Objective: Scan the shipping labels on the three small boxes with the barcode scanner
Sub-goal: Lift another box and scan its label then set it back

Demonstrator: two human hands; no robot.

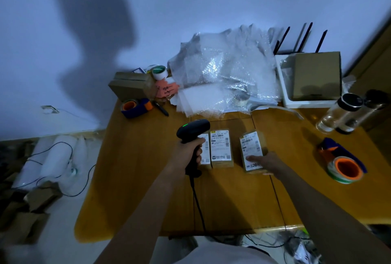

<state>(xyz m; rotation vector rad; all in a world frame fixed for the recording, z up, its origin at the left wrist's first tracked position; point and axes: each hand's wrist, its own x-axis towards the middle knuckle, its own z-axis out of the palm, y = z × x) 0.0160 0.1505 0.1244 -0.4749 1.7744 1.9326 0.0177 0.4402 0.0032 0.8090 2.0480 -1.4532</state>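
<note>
Three small boxes lying in a row on the wooden surface (222, 196), each with a white shipping label facing up and long axis running away from the person: left box (205, 149) partly hidden behind the scanner and knuckles, middle box (221, 148) just beside it, right box (252, 151) set a little apart and turned slightly. Gripping the black barcode scanner (192, 134) in the left hand (188, 152), fingers wrapped fully round the handle, head showing a green light and pointing forward and down over the left box, cable trailing back toward the near edge. Resting the right hand (263, 161) on the near end of the right box, fingers loosely extended over the label and its side; hard to tell whether gripping or merely touching. Crowding the far edge: a heap of bubble wrap (224, 67), cardboard boxes (131, 86), a tape roll (159, 71), a blue-and-orange tape dispenser (135, 106), a larger carton in a white tray (317, 75). Standing at the right: two clear bottles (340, 113) and a second tape dispenser (343, 164), well apart from the boxes.
</note>
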